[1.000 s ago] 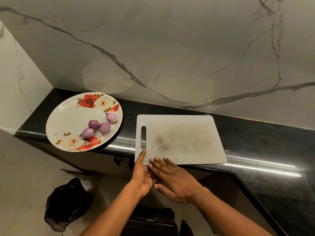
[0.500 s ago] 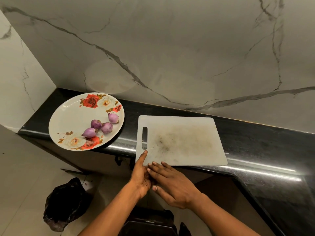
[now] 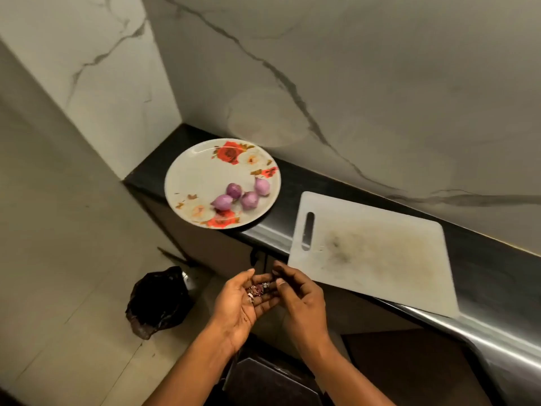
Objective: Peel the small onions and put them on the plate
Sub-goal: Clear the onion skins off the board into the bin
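Observation:
Several peeled purple onions (image 3: 240, 195) lie together on the right part of the white flowered plate (image 3: 199, 177), which sits at the left end of the black counter. My left hand (image 3: 243, 301) is held palm up below the counter's front edge, cupping small scraps of onion peel (image 3: 257, 290). Just to its right, my right hand (image 3: 304, 297) has its fingertips at the left hand's fingers and holds nothing that I can see. Both hands are off the white cutting board (image 3: 380, 259).
The stained cutting board overhangs the black counter (image 3: 292, 178) at the front. A dark crumpled bag (image 3: 159, 303) sits on the tiled floor, below and left of my hands. A marble wall rises behind the counter, and a dark cabinet stands under it.
Both hands have come off the board's front edge and drawn back and down. My left palm now faces up with peel scraps in it. The view has swung left toward the floor.

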Motion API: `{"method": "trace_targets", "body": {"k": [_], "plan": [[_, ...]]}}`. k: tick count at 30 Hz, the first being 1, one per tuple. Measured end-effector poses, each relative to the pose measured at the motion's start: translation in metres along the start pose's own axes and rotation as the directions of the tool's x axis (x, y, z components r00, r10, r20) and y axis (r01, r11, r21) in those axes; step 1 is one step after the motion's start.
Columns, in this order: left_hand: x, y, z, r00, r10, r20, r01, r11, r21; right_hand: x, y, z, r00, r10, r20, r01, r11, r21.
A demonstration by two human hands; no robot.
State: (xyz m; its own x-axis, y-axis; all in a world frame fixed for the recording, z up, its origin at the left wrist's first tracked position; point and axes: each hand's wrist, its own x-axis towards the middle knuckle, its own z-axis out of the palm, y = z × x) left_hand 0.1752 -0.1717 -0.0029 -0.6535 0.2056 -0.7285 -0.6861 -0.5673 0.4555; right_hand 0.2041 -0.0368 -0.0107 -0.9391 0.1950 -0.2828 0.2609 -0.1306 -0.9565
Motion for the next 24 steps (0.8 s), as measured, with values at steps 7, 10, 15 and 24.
{"method": "trace_targets", "body": {"k": [7,10,15,24], "plan": [[-0.012,0.035,-0.074,0.96,0.194,-0.204,-0.234,0.952,-0.195,0.017,0.017,0.1,0.933,0.344,0.106,-0.36,0.887,0.289],[-0.005,0.042,-0.117,0.926,0.215,-0.31,-0.306,0.909,-0.283,0.025,0.041,0.149,0.884,0.438,0.162,-0.467,0.827,0.312],[0.032,0.045,-0.202,0.854,0.16,-0.495,-0.393,0.822,-0.412,0.041,0.111,0.228,0.795,0.572,0.201,-0.606,0.754,0.254],[0.186,0.039,-0.362,0.726,0.072,-0.684,-0.419,0.835,-0.357,0.117,0.318,0.34,0.701,0.694,0.164,-0.705,0.709,0.02]]}}
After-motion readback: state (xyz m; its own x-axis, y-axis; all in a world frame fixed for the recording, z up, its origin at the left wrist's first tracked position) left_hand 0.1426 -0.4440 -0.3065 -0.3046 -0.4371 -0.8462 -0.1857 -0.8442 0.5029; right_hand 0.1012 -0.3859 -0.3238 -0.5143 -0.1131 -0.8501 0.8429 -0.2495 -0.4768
